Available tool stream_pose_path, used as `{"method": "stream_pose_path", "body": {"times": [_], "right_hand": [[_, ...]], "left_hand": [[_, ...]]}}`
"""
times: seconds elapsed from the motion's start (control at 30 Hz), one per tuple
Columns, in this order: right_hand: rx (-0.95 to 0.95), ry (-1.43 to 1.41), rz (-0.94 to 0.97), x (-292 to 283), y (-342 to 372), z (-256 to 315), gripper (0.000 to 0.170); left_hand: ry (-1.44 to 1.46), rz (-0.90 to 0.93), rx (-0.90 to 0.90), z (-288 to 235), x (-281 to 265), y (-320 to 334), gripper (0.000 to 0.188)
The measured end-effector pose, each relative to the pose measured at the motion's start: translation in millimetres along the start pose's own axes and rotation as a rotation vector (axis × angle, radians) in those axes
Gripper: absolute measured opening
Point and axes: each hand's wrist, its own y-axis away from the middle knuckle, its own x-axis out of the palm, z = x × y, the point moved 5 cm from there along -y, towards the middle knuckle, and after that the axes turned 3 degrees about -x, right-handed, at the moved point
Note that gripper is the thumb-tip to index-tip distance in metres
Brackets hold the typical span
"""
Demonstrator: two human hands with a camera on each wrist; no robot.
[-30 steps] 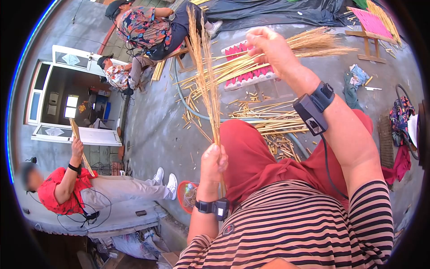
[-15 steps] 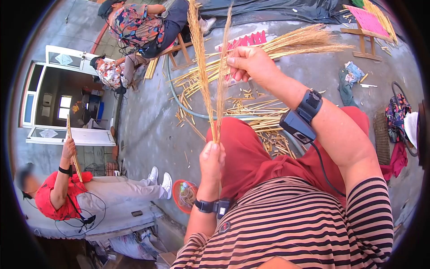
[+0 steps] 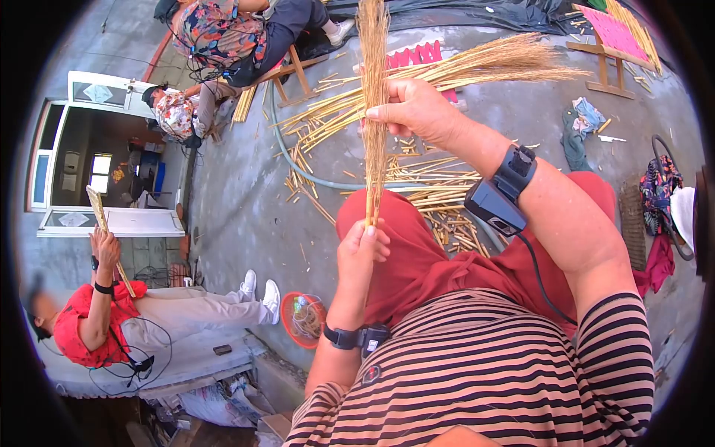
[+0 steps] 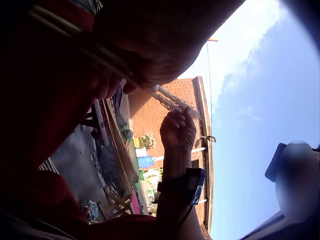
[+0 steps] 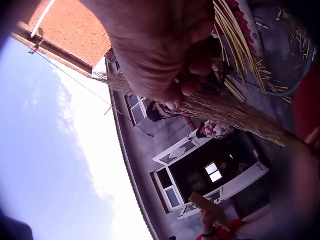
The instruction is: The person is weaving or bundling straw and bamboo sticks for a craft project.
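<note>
In the head view, several dried grass stalks with feathery plumes (image 3: pixel 375 160) stand upright in front of my body. My left hand (image 3: pixel 360 255) grips their bare stems low down, above my red trouser leg. Higher up, my right hand (image 3: pixel 417 112) pinches the plumes, thumb across the front and fingers behind. The left wrist view has thin stems passing through the shadowed left hand (image 4: pixel 145 50), with the right hand (image 4: pixel 178 132) beyond at the plumes. From the right wrist, the gathered plume (image 5: pixel 240 114) runs slanting under the right hand (image 5: pixel 155 47).
A sheaf of long plumed stalks (image 3: pixel 491 61) lies across a pink toothed rack (image 3: pixel 417 56). Cut stalk pieces (image 3: pixel 456 229) and a hose (image 3: pixel 298 170) cover the ground ahead. An orange basket (image 3: pixel 284 326) stands at left, near a person in red (image 3: pixel 83 328). Other people sit farther back.
My right hand came left and down from near the sheaf to the plumes. The plumes, spread apart half a second ago, are now together in one upright bunch. My left hand kept its grip.
</note>
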Motion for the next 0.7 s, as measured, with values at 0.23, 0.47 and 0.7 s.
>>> {"method": "stream_pose_path", "body": {"times": [0.23, 0.47, 0.7], "right_hand": [[0.065, 0.080, 0.043, 11.9, 1.0, -17.2, 0.015], [0.086, 0.028, 0.020, 15.0, 4.0, -23.2, 0.013], [0.101, 0.003, -0.044, 15.9, 3.6, -28.5, 0.013]], "left_hand": [[-0.043, -0.017, 0.309, -71.5, 11.6, -49.9, 0.031], [0.199, 0.012, 0.145, -88.8, 33.0, -76.9, 0.012], [0.391, -0.115, 0.283, -78.7, 31.6, -79.8, 0.015]]}}
